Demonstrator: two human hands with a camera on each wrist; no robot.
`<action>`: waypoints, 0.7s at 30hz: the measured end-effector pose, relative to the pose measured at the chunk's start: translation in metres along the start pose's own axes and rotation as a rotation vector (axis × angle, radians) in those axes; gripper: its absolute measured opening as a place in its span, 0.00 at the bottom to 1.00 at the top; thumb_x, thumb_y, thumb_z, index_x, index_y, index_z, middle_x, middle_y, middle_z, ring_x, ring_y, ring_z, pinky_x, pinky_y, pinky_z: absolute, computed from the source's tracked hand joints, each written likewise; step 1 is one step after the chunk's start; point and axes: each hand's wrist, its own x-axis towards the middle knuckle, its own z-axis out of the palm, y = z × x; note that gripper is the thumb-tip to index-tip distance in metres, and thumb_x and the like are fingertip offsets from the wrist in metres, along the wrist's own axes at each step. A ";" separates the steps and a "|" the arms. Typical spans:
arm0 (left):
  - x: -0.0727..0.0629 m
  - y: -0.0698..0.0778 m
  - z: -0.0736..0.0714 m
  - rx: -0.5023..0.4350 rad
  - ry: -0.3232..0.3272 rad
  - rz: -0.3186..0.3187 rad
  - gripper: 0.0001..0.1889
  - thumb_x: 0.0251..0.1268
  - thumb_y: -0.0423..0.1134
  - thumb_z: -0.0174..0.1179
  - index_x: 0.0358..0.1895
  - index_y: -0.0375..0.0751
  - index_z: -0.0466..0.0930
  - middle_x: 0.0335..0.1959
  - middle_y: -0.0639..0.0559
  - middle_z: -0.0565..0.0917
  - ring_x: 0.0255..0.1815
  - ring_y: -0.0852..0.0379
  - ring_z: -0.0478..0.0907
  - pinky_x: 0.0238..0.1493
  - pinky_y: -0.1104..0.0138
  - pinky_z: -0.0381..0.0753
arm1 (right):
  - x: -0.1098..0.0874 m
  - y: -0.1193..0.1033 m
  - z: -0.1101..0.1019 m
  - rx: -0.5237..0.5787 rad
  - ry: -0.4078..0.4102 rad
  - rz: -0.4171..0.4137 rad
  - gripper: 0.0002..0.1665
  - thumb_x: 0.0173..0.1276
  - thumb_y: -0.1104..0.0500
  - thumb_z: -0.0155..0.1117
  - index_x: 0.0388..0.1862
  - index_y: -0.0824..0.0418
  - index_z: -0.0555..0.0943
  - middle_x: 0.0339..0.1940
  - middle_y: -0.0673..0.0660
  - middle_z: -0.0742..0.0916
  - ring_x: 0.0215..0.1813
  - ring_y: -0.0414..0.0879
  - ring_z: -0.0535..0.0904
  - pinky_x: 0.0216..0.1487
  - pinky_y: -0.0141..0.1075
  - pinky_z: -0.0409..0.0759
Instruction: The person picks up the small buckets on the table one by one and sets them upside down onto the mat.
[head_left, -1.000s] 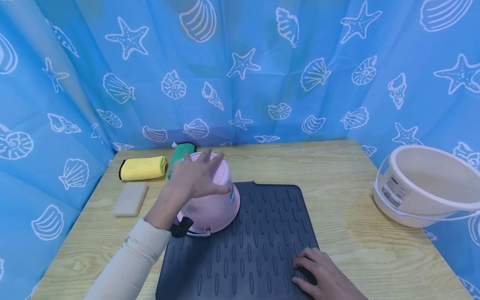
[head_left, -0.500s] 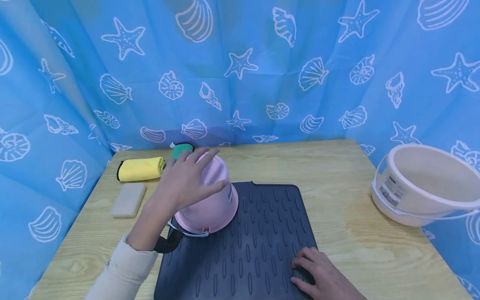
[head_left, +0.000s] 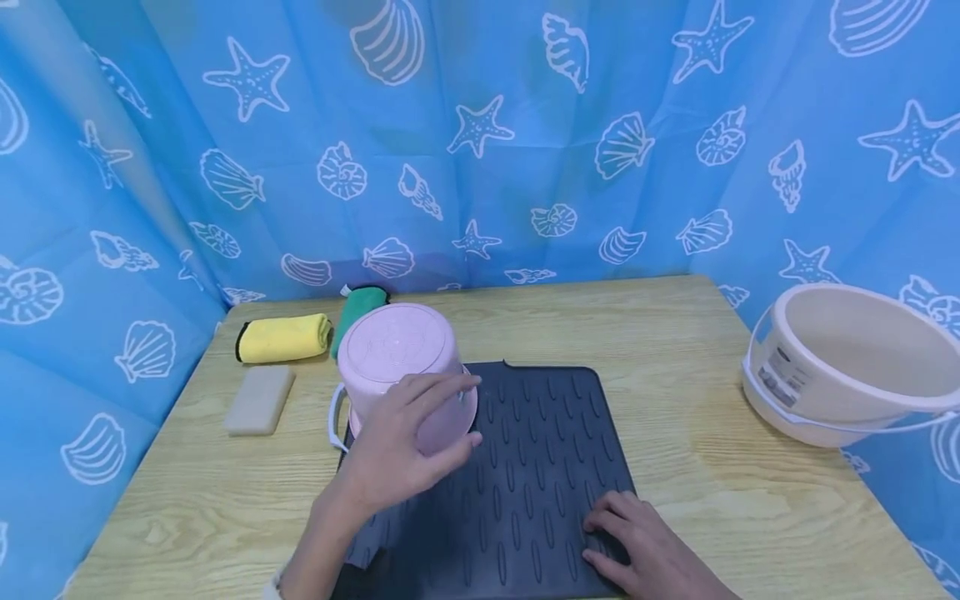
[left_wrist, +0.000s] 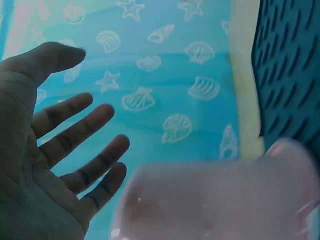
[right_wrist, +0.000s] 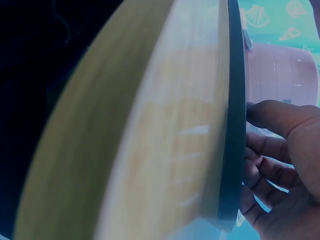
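Note:
A pink bucket (head_left: 396, 337) stands upside down on the back left of the black ridged mat (head_left: 525, 492), its base facing up. Its pale handle (head_left: 333, 421) sticks out on the left. My left hand (head_left: 401, 450) hovers on the near side of the bucket and overlaps its wall in the head view. In the left wrist view, the fingers (left_wrist: 82, 125) are spread apart with the bucket beyond them, nothing in the hand. At the mat's front right, my right hand (head_left: 637, 546) rests with bent fingertips on the surface, holding nothing.
Left of the mat lie a folded yellow cloth (head_left: 285, 338) and a whitish sponge block (head_left: 259, 401). A green cloth (head_left: 360, 307) is tucked behind the pink bucket. A larger cream bucket (head_left: 825, 400) stands upright at the right edge. Blue shell-print curtain (head_left: 480, 200) surrounds the wooden table (head_left: 690, 375).
My left hand has come away from over the bucket's base toward me, lower in the head view, uncovering the base. My right hand has stayed in place on the mat.

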 end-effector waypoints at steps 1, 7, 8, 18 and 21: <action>-0.003 0.002 0.006 -0.021 -0.018 -0.018 0.28 0.63 0.53 0.68 0.66 0.58 0.76 0.63 0.66 0.76 0.64 0.62 0.71 0.62 0.56 0.74 | 0.000 0.000 0.001 -0.005 0.004 0.000 0.10 0.62 0.51 0.75 0.39 0.47 0.84 0.41 0.37 0.75 0.41 0.34 0.70 0.39 0.36 0.74; -0.022 0.001 0.039 -0.115 -0.094 -0.106 0.24 0.61 0.53 0.69 0.61 0.63 0.79 0.59 0.74 0.76 0.61 0.67 0.70 0.62 0.57 0.74 | -0.003 -0.002 0.005 -0.022 0.042 -0.012 0.11 0.60 0.52 0.77 0.38 0.48 0.84 0.40 0.38 0.75 0.41 0.34 0.70 0.39 0.36 0.74; -0.025 0.000 0.044 -0.128 -0.095 -0.118 0.23 0.61 0.53 0.69 0.61 0.64 0.79 0.59 0.74 0.76 0.61 0.67 0.70 0.61 0.57 0.74 | -0.003 -0.002 0.005 -0.024 0.038 -0.008 0.11 0.60 0.52 0.77 0.38 0.48 0.84 0.40 0.38 0.75 0.41 0.34 0.70 0.39 0.36 0.74; -0.052 -0.008 0.082 -0.196 -0.147 -0.211 0.21 0.63 0.55 0.67 0.59 0.62 0.81 0.55 0.71 0.78 0.57 0.64 0.75 0.59 0.56 0.76 | 0.000 -0.003 -0.001 -0.017 0.004 0.019 0.10 0.61 0.52 0.76 0.39 0.49 0.84 0.40 0.38 0.75 0.41 0.33 0.70 0.39 0.37 0.75; -0.058 -0.009 0.090 -0.170 -0.170 -0.244 0.21 0.63 0.54 0.67 0.59 0.59 0.82 0.54 0.70 0.79 0.55 0.63 0.75 0.57 0.56 0.76 | -0.001 -0.003 -0.001 -0.015 0.011 0.012 0.10 0.61 0.52 0.76 0.39 0.49 0.84 0.40 0.38 0.75 0.41 0.33 0.70 0.39 0.37 0.75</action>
